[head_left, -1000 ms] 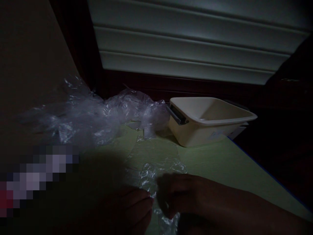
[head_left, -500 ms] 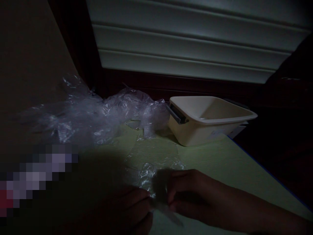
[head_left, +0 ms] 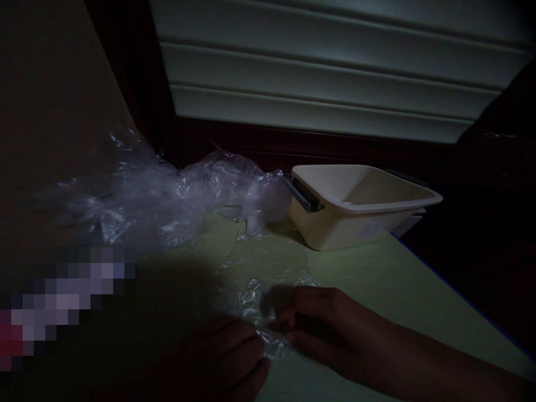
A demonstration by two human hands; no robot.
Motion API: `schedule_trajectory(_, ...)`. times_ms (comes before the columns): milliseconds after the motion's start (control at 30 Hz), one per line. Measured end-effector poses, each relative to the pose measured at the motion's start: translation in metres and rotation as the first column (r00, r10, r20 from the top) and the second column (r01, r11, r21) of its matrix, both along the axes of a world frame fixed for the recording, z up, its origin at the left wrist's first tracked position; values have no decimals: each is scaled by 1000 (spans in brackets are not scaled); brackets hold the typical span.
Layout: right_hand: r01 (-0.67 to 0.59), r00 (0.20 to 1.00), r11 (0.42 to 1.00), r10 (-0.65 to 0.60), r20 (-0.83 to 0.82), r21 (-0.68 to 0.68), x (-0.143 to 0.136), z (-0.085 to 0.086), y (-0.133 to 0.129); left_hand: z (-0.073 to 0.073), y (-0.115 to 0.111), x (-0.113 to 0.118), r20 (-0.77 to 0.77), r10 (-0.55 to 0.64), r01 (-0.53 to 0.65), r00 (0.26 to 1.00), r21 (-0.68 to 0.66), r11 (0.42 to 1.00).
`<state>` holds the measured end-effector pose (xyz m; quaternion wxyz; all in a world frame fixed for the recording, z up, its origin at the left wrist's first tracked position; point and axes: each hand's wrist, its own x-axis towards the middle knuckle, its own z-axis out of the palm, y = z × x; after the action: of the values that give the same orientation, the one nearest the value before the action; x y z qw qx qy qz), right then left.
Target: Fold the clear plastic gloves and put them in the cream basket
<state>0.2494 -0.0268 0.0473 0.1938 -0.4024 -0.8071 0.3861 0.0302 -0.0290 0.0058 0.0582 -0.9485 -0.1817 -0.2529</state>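
Observation:
A thin piece of clear plastic film [head_left: 253, 298] lies crinkled on the pale green tabletop, its near edge between my two hands. My left hand [head_left: 228, 357] is closed at its left side, with fingers curled and the fingertips at the film. My right hand [head_left: 324, 324] comes in from the right, thumb and fingers pinching the film's near right part. Dim light and shadow hide the exact grip of both hands. Beyond them, a flat, smoother stretch of clear film spreads toward a large crumpled heap of clear plastic [head_left: 167, 195].
A cream plastic bin [head_left: 335, 226] with dark grey handles stands at the back right, near the table's blue edge [head_left: 452, 290]. White slatted panels in a dark frame [head_left: 268, 131] rise behind. A blurred-out object [head_left: 67, 301] lies at the left.
My right thumb and fingers have shifted slightly left and the left hand slightly right. The film's near end, earlier stretching toward the lower right, now bunches between the hands.

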Motion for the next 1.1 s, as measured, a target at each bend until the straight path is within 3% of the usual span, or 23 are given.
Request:
schedule_trajectory(200,85,996,986,-79,-51,141,9,3,-2,2,0,-1,-36,-13,12,999,-25,1000)
schedule_trajectory(333,-132,991,967,122,57,219,13,12,-9,-1,0,-1,53,-15,16,998,-18,1000)
schedule_trajectory(467,-321,938,902,260,230,289,7,12,-13,-9,5,2,-26,-17,17,1000,-12,1000)
schedule_trajectory(600,-348,915,756,143,378,555,0,0,-8,-11,7,3,-78,-38,37,996,-14,999)
schedule_trajectory(667,-365,902,709,109,417,604,-1,-6,-4,-8,4,3,-82,-4,4,997,-7,1000)
schedule_trajectory(833,-341,887,706,22,462,621,1,-14,-1,-5,1,0,-85,30,-28,996,30,999)
schedule_trajectory(967,-323,893,699,1,451,638,2,-18,-2,-11,5,0,-40,-35,38,999,67,997)
schedule_trajectory(1100,-294,902,706,-17,431,644,1,-16,-1,-18,10,-1,-93,-28,34,995,65,997)
